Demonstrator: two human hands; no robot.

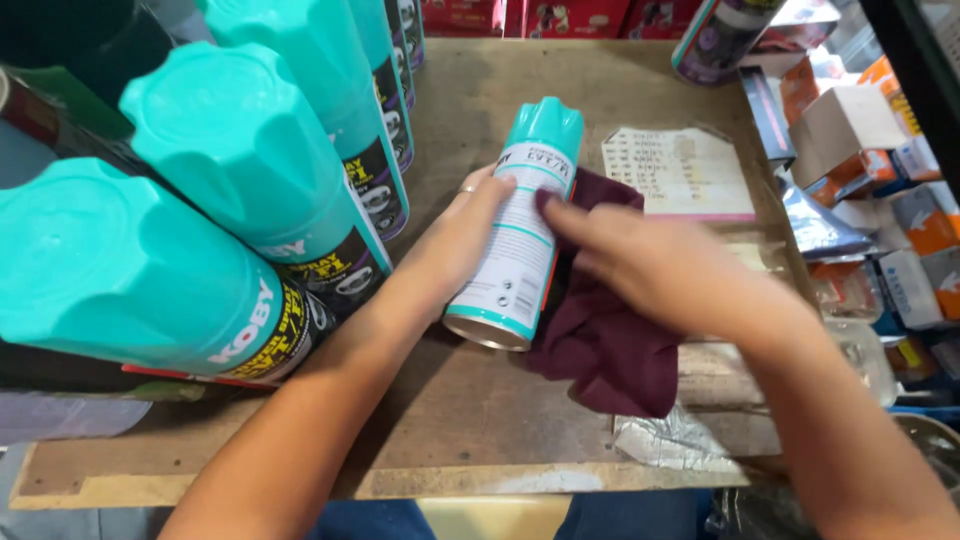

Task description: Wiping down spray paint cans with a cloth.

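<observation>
The left hand [455, 235] has its fingers wrapped around a white cylindrical metal spray can with a teal plastic cap [520, 225], tilted above the worn wooden bench [470, 400]. The right hand [650, 265] presses a maroon cloth [600, 340] against the can's side, fingers together and extended. Judgement: a firm grip with slow rotation suits wiping. Teal-capped cans [250, 170] stand just left of the left fingers, limiting room; a printed sheet [680, 170] lies beyond the right fingertips.

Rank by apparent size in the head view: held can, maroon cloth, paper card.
1. Maroon cloth.
2. Held can, though partly covered by hands.
3. Paper card, farther from the camera, so its true size is unsure.
</observation>
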